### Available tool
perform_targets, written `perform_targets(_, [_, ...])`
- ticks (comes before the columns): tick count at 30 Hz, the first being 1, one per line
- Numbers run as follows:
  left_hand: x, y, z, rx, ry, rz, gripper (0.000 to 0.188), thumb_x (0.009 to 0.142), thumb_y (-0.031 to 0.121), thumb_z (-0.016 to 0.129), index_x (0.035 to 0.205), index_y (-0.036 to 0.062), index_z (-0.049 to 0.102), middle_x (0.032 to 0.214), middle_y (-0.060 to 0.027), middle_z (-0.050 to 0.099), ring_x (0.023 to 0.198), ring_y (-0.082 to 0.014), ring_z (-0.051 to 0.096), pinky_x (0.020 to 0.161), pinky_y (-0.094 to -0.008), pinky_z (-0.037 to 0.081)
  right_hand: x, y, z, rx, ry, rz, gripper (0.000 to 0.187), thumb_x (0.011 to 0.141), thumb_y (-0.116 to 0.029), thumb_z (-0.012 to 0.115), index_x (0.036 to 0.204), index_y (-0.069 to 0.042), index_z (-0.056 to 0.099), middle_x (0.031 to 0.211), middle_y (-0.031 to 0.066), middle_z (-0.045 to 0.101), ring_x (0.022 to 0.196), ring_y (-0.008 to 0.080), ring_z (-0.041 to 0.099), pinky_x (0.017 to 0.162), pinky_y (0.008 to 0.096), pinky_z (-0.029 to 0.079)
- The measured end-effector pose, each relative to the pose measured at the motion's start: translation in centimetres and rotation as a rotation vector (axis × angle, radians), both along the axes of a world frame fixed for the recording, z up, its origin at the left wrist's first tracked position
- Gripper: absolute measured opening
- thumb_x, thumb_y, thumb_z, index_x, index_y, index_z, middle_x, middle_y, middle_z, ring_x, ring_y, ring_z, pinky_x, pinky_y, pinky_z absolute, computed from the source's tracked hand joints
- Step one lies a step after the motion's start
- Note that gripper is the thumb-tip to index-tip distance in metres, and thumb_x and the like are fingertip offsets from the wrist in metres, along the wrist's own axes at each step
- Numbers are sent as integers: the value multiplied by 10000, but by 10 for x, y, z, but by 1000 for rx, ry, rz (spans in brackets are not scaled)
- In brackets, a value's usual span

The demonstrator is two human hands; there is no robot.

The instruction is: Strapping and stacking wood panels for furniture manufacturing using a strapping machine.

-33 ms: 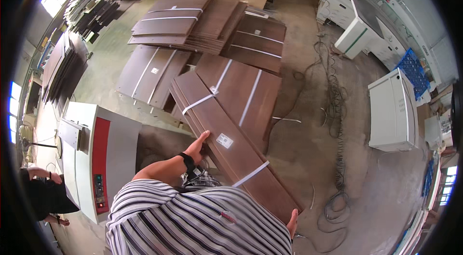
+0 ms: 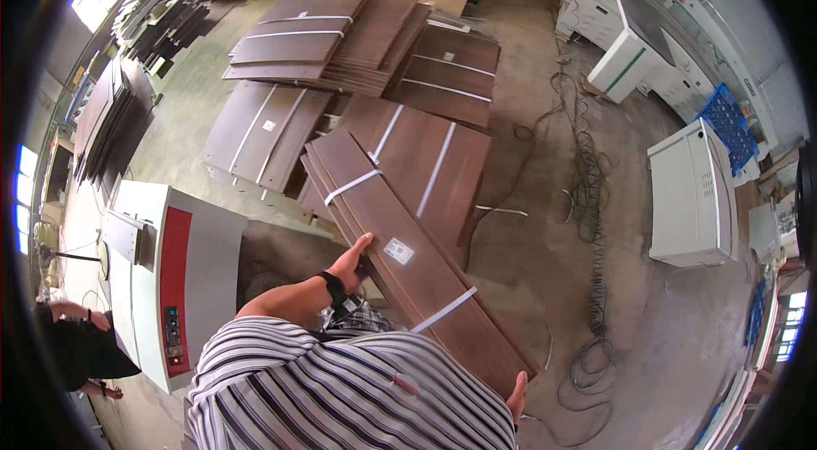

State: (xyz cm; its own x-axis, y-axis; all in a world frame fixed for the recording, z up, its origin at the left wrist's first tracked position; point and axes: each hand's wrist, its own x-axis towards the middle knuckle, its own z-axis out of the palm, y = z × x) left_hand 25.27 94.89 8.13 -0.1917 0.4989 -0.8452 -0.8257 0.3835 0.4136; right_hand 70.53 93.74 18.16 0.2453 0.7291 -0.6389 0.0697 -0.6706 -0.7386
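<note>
A long, narrow bundle of brown boards lies slantwise in front of my body, bound by two white straps and bearing a white label. My left hand grips its left long edge near the middle, thumb on top and the other fingers hidden underneath. At the near right end, my right hand holds the bundle's corner, only its thumb side showing. Beyond the bundle, and partly covered by it in view, is a wider strapped stack of brown panels. Whether the two touch I cannot tell.
More strapped panel stacks stand farther ahead. A grey, white and red machine cabinet is close on my left, with another person beyond it. Cables snake across the floor at right, near a white cabinet.
The stacks ahead sit slightly farther left in the picture. The bundle stays in both hands, with its far end shifted a little to the right against the stack behind.
</note>
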Motion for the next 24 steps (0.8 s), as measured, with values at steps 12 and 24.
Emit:
perform_targets(12, [109,121,-50,43,-13,44,393,805,478,637,1045,168,604,1035,-30,619,940,-189,594,869,-360,471,101,121,6,14,18,57,594,928,-450,432,1219,67,470,1205,141,531,1057,228,518,912,339,408])
perform_targets(24, [82,271,-124,42,-5,510,549,690,548,708,1088,193,575,1059,-31,576,944,-191,548,817,-353,457,55,476,-68,75,80,415,755,798,-535,631,1272,20,437,1249,97,488,1108,197,472,925,346,395])
